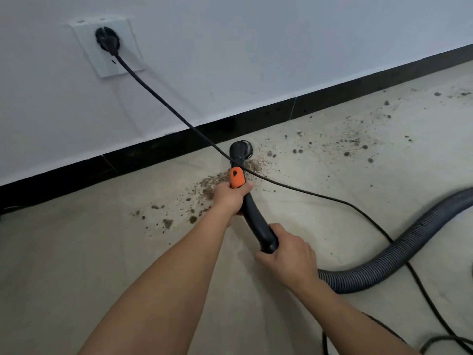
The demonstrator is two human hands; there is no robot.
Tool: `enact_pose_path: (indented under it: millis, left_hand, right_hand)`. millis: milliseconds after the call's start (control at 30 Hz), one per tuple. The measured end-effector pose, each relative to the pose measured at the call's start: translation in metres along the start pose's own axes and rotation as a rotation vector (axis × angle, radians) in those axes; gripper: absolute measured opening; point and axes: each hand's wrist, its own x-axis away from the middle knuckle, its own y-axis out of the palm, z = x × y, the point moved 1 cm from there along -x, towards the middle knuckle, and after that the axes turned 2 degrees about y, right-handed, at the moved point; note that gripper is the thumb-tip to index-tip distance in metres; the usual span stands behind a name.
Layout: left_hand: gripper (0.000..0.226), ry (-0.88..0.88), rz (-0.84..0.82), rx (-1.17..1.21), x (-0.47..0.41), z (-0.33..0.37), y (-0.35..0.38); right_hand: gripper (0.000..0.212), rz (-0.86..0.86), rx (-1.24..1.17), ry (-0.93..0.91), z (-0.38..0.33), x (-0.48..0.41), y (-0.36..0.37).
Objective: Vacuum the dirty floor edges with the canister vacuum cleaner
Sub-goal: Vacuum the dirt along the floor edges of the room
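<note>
A black vacuum wand (253, 213) with an orange slider (237, 177) points down at the floor by the black skirting board (158, 147). Its round brush nozzle (242, 147) sits on the tiles right at the skirting. My left hand (230, 196) grips the wand just below the orange slider. My right hand (286, 252) grips the wand's rear end where the ribbed grey hose (399, 254) joins. Brown dirt crumbs (212, 185) lie in a patch left of the nozzle, and more dirt (358, 142) is scattered to the right along the wall.
A black power cord (163, 98) runs from a plug (107, 41) in the white wall socket (112, 62), crosses over the wand and trails across the beige tiles (76, 252) to the lower right. The canister itself is out of view.
</note>
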Motion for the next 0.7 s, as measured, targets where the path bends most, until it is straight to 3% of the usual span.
enact_pose_path:
  millis: [200,367,533,700]
  left_hand:
    - [0.022,-0.011,0.046,-0.021,0.007,-0.004,-0.03]
    - [0.037,-0.048,0.178,-0.031,0.029,-0.014,-0.095]
    - [0.036,-0.076,0.319,-0.021,0.065,-0.032,-0.168]
    - [0.028,-0.099,0.368,-0.001,0.105,-0.052,-0.226]
  right_hand:
    - [0.042,-0.038,0.014,-0.065,-0.019,0.008,0.01]
    - [0.044,-0.112,0.018,-0.18,-0.06,0.031,0.029]
    - [0.044,-0.18,0.048,-0.322,-0.105,0.067,0.054]
    - [0.042,-0.404,0.052,-0.392,-0.146,0.1,0.075]
